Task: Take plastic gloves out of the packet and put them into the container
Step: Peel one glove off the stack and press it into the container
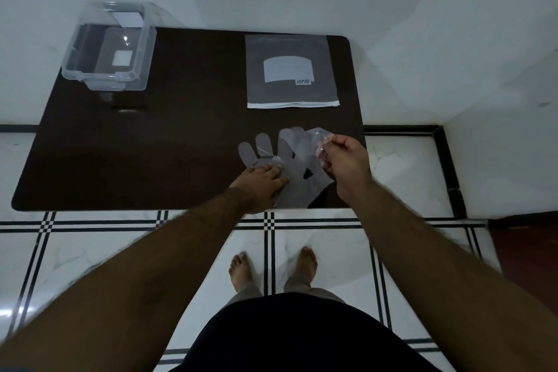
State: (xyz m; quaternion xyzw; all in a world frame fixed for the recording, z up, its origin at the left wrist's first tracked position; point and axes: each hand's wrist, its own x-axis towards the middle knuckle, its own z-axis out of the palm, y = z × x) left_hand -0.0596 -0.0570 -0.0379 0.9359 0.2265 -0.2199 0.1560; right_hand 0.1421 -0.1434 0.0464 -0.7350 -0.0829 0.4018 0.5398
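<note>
Left hand (261, 183) presses flat, fingers spread, on plastic gloves (294, 166). Right hand (344, 158) pinches one glove's fingertip. Packet (290, 71) and container (108, 45) lie beyond.

Thin see-through plastic gloves (297, 160) lie on a dark, faintly glossy table (151, 145); the container (108, 45) is clear hard plastic.

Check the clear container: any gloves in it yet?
Apparently empty: through the clear container only pale labels show. The gloves lie on the table under both hands.
</note>
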